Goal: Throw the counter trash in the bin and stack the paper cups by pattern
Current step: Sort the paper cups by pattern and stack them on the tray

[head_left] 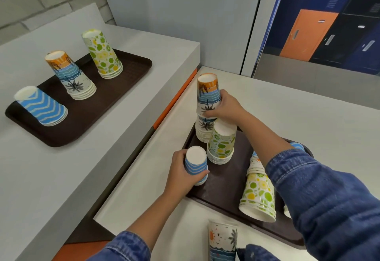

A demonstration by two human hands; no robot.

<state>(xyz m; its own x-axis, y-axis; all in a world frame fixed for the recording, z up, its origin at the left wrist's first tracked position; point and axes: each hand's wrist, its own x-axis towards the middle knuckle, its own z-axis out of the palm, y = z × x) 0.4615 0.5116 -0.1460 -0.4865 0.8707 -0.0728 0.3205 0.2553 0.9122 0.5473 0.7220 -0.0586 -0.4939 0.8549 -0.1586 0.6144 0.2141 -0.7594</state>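
Gripping a blue zigzag cup [196,165] in the left hand [181,175], right hand [223,108] clasping the palm-print cup [207,94] atop its stack

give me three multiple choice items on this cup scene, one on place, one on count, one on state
1. Where is the left hand's blue zigzag cup?
A. near tray's left edge
B. on the far tray
C. on the floor

2. How many cup stacks stand on the far tray?
A. one
B. three
C. five

3. What is the right hand doing?
A. hanging free
B. gripping the palm-tree stack
C. holding a lid

Answers: 1 A, it sits at that tray's left edge; 2 B, zigzag, palm-tree and citrus stacks; 3 B, fingers wrap the upper cups.
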